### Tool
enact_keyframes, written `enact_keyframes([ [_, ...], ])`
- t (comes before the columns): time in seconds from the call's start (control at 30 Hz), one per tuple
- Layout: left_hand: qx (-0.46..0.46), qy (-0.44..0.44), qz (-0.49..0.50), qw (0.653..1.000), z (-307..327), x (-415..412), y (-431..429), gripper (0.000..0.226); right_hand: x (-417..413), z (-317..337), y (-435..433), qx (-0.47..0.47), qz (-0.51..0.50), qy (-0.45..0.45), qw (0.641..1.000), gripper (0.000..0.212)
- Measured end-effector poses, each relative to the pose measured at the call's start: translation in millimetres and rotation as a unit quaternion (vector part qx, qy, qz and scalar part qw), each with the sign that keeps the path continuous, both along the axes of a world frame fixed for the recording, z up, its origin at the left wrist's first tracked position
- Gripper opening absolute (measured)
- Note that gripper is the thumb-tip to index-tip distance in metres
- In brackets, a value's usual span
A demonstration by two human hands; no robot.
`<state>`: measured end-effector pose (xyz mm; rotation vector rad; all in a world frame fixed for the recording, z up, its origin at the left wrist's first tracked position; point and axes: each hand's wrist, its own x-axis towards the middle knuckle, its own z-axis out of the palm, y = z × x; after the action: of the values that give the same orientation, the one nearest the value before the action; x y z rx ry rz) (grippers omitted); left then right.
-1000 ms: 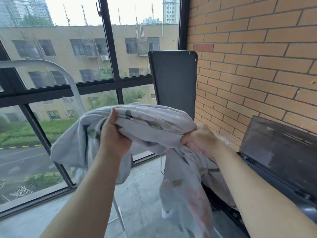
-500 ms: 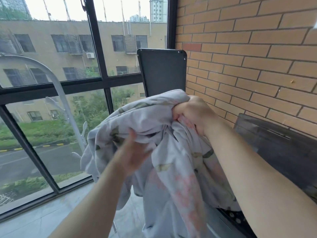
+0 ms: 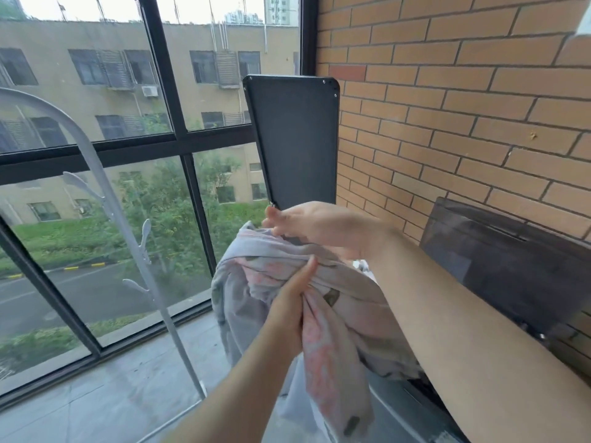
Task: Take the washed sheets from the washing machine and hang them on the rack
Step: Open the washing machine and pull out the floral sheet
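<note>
A damp pale grey sheet (image 3: 256, 282) with pink and olive print hangs bunched in front of me. My left hand (image 3: 292, 302) grips a twisted fold at its middle, fingers curled round the cloth. My right hand (image 3: 319, 227) hovers at the top of the bundle with its fingers stretched out towards the left, fingertips at the sheet's upper edge. The lower part of the sheet trails down to the washing machine (image 3: 499, 263), a dark top-loader with its lid raised at the right. The white metal rack (image 3: 96, 174) stands at the left, apart from the sheet.
An upright dark panel (image 3: 294, 139) stands behind the sheet, against the brick wall (image 3: 447, 107). Black-framed floor-to-ceiling windows (image 3: 179, 145) close off the left and back. Grey tiled floor (image 3: 128, 378) lies between the rack and the machine.
My right hand has let go of its fistful of sheet and opened. My left hand has moved in and gripped the bundle's middle. The sheet hangs lower and narrower.
</note>
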<state>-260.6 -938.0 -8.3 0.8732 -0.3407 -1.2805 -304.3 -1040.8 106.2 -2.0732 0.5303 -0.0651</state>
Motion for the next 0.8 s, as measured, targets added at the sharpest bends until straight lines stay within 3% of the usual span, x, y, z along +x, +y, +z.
enact_keyframes([
  [0.07,0.01,0.015,0.024,1.0,0,9,0,0.051,-28,-2,-16,-0.042,-0.025,-0.021,0.999,0.077],
  [0.13,0.008,0.018,0.038,0.999,6,15,0,0.052,-59,-20,-36,-0.043,-0.022,0.014,0.999,0.086],
  [0.27,-0.009,0.006,0.077,0.997,27,27,-8,0.056,-98,-88,-52,0.022,0.055,0.105,0.993,0.1],
  [0.33,-0.038,0.018,0.081,0.996,44,27,-16,0.052,-101,-116,-41,0.025,0.041,0.072,0.996,0.124],
  [0.4,-0.055,0.032,0.086,0.994,61,25,-24,0.045,-88,-138,-25,-0.066,-0.021,0.042,0.997,0.144],
  [0.47,-0.049,0.031,0.087,0.995,70,22,-28,0.057,-71,-156,-16,-0.157,-0.133,0.033,0.978,0.157],
  [0.53,-0.043,0.022,0.082,0.995,78,16,-25,0.07,-63,-177,-20,-0.159,-0.25,0.029,0.955,0.164],
  [0.67,-0.072,-0.028,0.102,0.992,89,17,-16,0.062,-74,-199,-38,-0.167,-0.358,0.041,0.918,0.137],
  [0.8,-0.113,-0.012,0.104,0.988,93,27,-5,0.066,-66,-191,-63,-0.136,-0.408,-0.012,0.903,0.053],
])
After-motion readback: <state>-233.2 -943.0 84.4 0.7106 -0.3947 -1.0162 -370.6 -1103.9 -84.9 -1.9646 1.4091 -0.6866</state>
